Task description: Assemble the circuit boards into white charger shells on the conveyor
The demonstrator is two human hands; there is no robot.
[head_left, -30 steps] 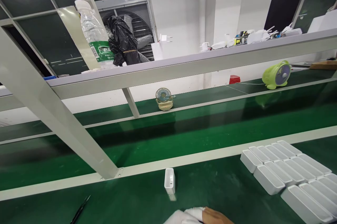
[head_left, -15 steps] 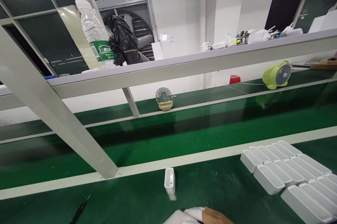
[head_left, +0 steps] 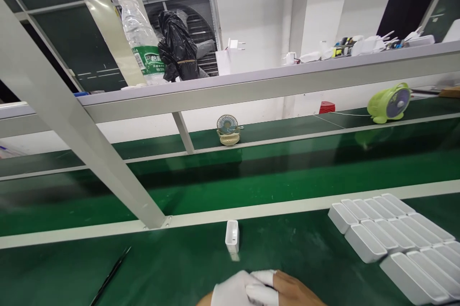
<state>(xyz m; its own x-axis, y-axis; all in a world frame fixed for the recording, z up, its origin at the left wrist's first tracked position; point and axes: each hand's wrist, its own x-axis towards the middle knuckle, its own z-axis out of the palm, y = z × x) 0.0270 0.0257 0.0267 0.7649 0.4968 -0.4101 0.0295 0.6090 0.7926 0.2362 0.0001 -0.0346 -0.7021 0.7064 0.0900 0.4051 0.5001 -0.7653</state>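
Note:
My left hand [head_left: 230,290], in a white covering, is at the bottom edge. My right hand [head_left: 293,291] meets it from the right, bare-skinned with white-covered fingertips. Both have their fingers closed together; whatever is between them is hidden. Just beyond them a small white open-topped case [head_left: 232,236] stands upright on the green work surface [head_left: 172,263]. A thin black pointed tool [head_left: 110,275] lies to the left. Several white open cases [head_left: 364,243] are set close together in rows at the right.
A slanted metal post [head_left: 108,172] rises at the left. The raised shelf [head_left: 258,81] holds a bottle [head_left: 143,40], a black bag [head_left: 181,50] and white plugs. Behind the belt are a small fan [head_left: 228,129], a green fan [head_left: 388,103] and a red object [head_left: 327,107].
The view has shifted slightly. My joined hands show more at the bottom edge, with the white-covered left hand now clearer. The cases and the black tool appear to lie as before.

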